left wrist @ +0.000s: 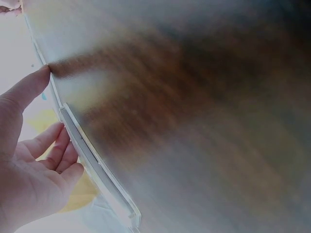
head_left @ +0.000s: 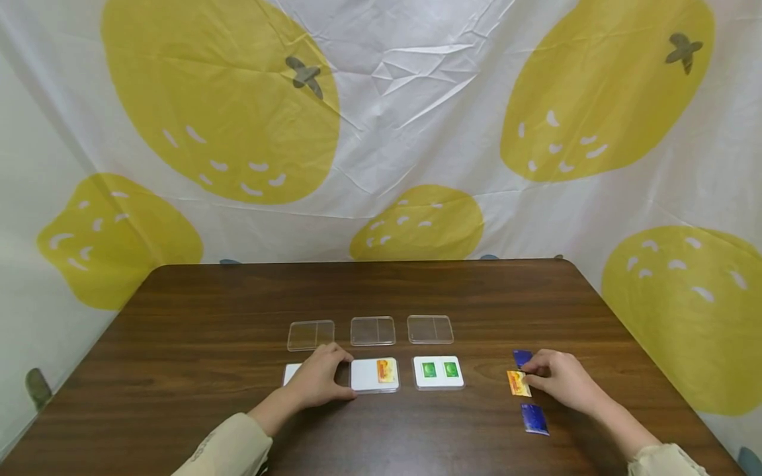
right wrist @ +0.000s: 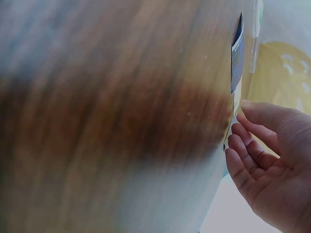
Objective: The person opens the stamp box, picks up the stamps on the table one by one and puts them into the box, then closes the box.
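Note:
My left hand (head_left: 315, 380) rests at the left edge of the middle white-filled flat case (head_left: 364, 377), thumb and forefinger spread. An orange-yellow packet (head_left: 387, 371) lies in that case's right half. Partly hidden behind this hand is another flat case (head_left: 290, 371). My right hand (head_left: 562, 378) pinches a small orange-yellow packet (head_left: 516, 385) by its right side. One blue packet (head_left: 522, 357) lies just beyond it, partly covered by the fingers, and a second blue packet (head_left: 534, 419) lies nearer. In the right wrist view a serrated-edged packet (right wrist: 237, 65) shows beyond the thumb.
Right of the middle case stands a third case (head_left: 440, 382) with two green packets (head_left: 428, 370) on white. Behind the cases lie three clear lids, left (head_left: 311, 336), middle (head_left: 372, 331) and right (head_left: 430, 329). A lemon-print cloth (head_left: 417, 145) hangs behind the brown table (head_left: 238, 297).

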Demonstrator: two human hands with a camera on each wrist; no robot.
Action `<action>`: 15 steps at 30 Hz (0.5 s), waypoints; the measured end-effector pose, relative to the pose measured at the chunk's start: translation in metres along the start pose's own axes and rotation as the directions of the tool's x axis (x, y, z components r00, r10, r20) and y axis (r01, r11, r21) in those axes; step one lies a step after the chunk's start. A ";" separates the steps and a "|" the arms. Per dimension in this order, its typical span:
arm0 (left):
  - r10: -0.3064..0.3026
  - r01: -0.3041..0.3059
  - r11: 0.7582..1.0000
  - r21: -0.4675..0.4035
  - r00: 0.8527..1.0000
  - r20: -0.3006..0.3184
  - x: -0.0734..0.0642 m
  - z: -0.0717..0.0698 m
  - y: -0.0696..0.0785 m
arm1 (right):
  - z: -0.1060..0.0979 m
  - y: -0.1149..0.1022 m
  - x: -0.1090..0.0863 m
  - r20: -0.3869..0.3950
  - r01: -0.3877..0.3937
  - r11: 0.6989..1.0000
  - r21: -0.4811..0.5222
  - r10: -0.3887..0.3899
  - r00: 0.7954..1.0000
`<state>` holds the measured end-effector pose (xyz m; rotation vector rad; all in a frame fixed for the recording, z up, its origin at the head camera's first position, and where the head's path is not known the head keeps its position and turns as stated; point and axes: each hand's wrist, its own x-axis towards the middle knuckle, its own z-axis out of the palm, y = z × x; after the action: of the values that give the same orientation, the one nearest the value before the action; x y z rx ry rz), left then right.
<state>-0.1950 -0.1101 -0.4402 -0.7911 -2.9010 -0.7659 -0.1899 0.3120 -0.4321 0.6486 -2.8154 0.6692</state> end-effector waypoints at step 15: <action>-0.005 0.005 1.000 -0.003 1.000 -0.002 0.000 0.000 0.000 | 0.000 -0.003 -0.002 0.034 -0.081 0.997 0.006 0.081 0.996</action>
<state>-0.1948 -0.1101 -0.4399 -0.7835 -2.9021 -0.7711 -0.1865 0.3107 -0.4313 0.5542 -2.8852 0.6893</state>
